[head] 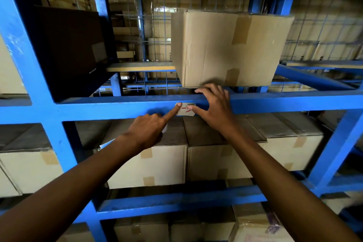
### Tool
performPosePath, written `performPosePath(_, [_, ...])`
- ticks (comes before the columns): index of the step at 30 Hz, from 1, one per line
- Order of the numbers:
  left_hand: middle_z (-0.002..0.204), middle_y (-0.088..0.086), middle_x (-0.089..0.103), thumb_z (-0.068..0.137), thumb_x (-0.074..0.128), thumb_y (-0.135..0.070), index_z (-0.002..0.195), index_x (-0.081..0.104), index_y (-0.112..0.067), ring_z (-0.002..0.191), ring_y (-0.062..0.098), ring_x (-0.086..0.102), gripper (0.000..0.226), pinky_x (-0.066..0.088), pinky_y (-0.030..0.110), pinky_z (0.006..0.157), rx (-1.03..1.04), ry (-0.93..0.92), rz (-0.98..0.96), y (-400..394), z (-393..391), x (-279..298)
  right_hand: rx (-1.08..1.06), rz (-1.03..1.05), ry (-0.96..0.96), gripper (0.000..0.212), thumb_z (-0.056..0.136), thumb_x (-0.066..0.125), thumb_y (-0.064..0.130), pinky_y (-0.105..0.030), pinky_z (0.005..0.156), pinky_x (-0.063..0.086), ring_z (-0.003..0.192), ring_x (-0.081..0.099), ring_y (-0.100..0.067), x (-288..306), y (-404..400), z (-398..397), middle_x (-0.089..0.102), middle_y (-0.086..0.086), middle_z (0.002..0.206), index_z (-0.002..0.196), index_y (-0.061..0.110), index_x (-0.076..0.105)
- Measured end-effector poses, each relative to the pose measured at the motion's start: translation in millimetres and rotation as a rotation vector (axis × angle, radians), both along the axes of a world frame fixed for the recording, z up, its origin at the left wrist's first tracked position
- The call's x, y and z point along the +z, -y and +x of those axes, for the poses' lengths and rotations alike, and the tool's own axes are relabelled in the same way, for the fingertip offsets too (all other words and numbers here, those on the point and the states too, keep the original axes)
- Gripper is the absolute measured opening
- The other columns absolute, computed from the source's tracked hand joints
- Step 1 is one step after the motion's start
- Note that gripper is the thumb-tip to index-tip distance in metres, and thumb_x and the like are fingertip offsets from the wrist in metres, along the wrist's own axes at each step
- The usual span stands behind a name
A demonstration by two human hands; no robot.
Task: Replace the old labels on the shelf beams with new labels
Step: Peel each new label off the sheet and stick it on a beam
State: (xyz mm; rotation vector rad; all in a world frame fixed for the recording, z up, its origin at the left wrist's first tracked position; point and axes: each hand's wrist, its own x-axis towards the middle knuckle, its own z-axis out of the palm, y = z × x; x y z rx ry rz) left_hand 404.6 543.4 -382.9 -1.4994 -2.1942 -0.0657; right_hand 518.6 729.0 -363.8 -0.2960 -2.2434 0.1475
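Note:
A small white label (185, 111) with red marks sits on the front of a blue shelf beam (117, 109), its lower edge hanging slightly below the beam. My left hand (149, 128) points up from below, index fingertip on the label's upper left corner, the other fingers curled in. A pale sliver shows under those curled fingers; I cannot tell what it is. My right hand (215, 107) has its thumb on the label's right side, with its fingers spread over the top of the beam.
A taped cardboard box (225, 49) stands on the shelf just above my right hand. Below the beam, several taped boxes (216, 161) fill the bay. A dark box (66, 41) sits upper left. Blue uprights (41, 84) frame the bay, and wire mesh backs it.

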Motion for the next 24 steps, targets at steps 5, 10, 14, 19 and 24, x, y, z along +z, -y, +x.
performPosePath(5, [0.100,0.011,0.066,0.090,0.052,-0.010,0.138,-0.033,-0.036,0.078,0.025,0.063,0.101,0.045,0.035,0.062,0.051,-0.071,-0.052,-5,-6,-3,-0.052,0.189,0.185,0.063,0.075,0.060,0.060,-0.037,0.096,0.027,0.112,0.047,-0.026,16,-22,-9,0.056,-0.008,0.118,0.117,0.015,0.058])
performPosePath(10, [0.087,0.009,0.065,0.089,0.052,-0.009,0.131,-0.039,-0.037,0.066,0.022,0.057,0.104,0.041,0.033,0.054,0.070,-0.116,-0.070,-6,-11,-3,-0.045,0.244,0.214,0.064,0.072,0.058,0.066,-0.040,0.098,0.027,0.112,0.049,-0.026,21,-33,-13,0.059,-0.007,0.116,0.110,0.015,0.062])
performPosePath(14, [0.089,0.009,0.065,0.089,0.054,-0.011,0.133,-0.038,-0.037,0.069,0.024,0.060,0.105,0.044,0.035,0.056,0.074,-0.119,-0.108,-1,-10,-12,-0.034,0.292,0.257,0.064,0.075,0.056,0.065,-0.041,0.101,0.026,0.114,0.046,-0.025,17,-34,-9,0.056,-0.008,0.120,0.116,0.016,0.058])
performPosePath(19, [0.090,0.011,0.065,0.089,0.053,-0.010,0.141,-0.031,-0.034,0.059,0.020,0.049,0.101,0.040,0.033,0.054,0.102,-0.132,-0.127,1,-12,-21,-0.054,0.369,0.360,0.072,0.073,0.053,0.070,-0.040,0.103,0.023,0.115,0.045,-0.026,16,-34,-10,0.054,-0.009,0.123,0.121,0.015,0.053])
performPosePath(24, [0.089,0.012,0.064,0.090,0.053,-0.010,0.137,-0.035,-0.038,0.056,0.018,0.043,0.104,0.039,0.032,0.053,0.110,-0.095,-0.122,-3,-17,-24,-0.003,0.393,0.399,0.070,0.074,0.056,0.065,-0.040,0.103,0.022,0.116,0.048,-0.026,19,-37,-14,0.058,-0.010,0.124,0.121,0.014,0.053])
